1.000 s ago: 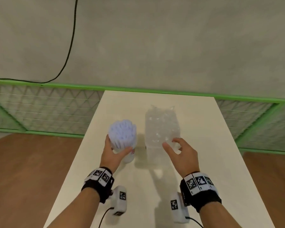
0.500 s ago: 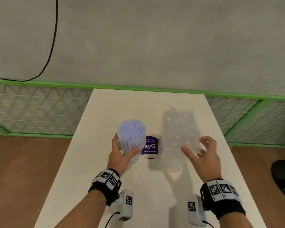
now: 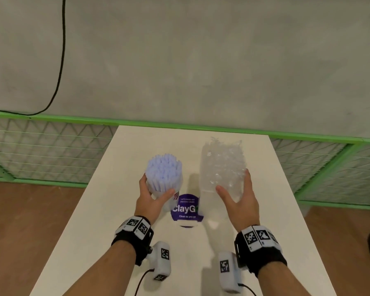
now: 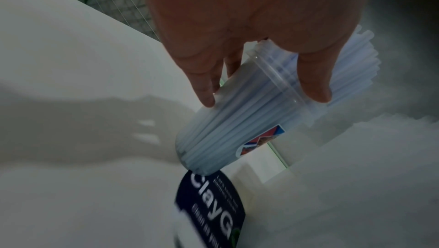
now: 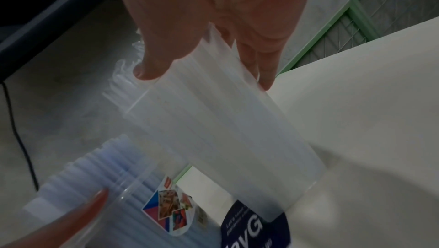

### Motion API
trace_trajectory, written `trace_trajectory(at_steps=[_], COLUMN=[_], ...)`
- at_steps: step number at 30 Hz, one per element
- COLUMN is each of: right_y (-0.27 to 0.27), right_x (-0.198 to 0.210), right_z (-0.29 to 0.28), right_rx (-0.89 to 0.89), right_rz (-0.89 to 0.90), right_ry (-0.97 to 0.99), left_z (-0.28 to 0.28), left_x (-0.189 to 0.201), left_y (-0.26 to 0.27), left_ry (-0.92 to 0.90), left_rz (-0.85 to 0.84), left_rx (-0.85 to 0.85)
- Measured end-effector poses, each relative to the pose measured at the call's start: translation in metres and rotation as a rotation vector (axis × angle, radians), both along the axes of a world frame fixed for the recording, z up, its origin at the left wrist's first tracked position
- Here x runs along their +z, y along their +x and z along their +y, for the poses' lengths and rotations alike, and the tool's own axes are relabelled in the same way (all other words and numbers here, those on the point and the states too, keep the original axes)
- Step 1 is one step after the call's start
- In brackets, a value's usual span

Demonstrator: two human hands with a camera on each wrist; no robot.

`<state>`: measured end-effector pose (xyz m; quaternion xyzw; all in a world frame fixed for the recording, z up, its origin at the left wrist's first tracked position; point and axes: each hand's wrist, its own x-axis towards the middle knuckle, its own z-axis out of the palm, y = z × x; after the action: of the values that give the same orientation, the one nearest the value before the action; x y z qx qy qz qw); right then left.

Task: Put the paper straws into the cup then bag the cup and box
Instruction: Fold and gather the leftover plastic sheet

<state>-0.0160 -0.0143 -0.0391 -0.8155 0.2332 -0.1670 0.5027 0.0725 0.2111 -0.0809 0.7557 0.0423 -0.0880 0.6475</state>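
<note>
A clear plastic cup (image 3: 166, 192) packed with pale blue straws (image 3: 163, 167) stands left of centre on the white table (image 3: 158, 137). My left hand (image 3: 153, 197) grips it just under the rim, thumb on the near side. In the left wrist view the left hand (image 4: 249, 26) wraps the cup (image 4: 237, 120), whose base is beside a purple sticker. To the right stands a tall clear box (image 3: 221, 165) with a crinkly clear top. My right hand (image 3: 237, 199) holds its lower part, thumb left and fingers right. The right wrist view shows the right hand (image 5: 213, 7) gripping the box (image 5: 225, 130).
A round purple "ClayGo" sticker (image 3: 185, 208) lies flat on the table between cup and box. A green-framed mesh fence (image 3: 51, 146) runs behind and beside the table. A black cable (image 3: 61, 60) hangs on the grey wall. Wooden floor lies on both sides.
The clear box has shifted right, uncovering the purple sticker. My right hand, which hovered open in front of it, now grips the box. The left hand stays on the cup.
</note>
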Motion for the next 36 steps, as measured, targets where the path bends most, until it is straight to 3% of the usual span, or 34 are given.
trace_trajectory(at_steps=[17, 23, 36], right_y=[0.244, 0.273, 0.298], right_x=[0.003, 0.002, 0.004], right_z=[-0.073, -0.076, -0.074], right_rx=[-0.033, -0.026, 0.013], right_rz=[0.021, 0.026, 0.055], right_ry=[-0.005, -0.01, -0.016], left_z=[-0.081, -0.092, -0.096], left_x=[0.003, 0.001, -0.001], left_y=[0.257, 0.288, 0.305], left_ry=[0.018, 0.037, 0.031], left_rz=[-0.033, -0.046, -0.036], left_rx=[-0.009, -0.008, -0.03])
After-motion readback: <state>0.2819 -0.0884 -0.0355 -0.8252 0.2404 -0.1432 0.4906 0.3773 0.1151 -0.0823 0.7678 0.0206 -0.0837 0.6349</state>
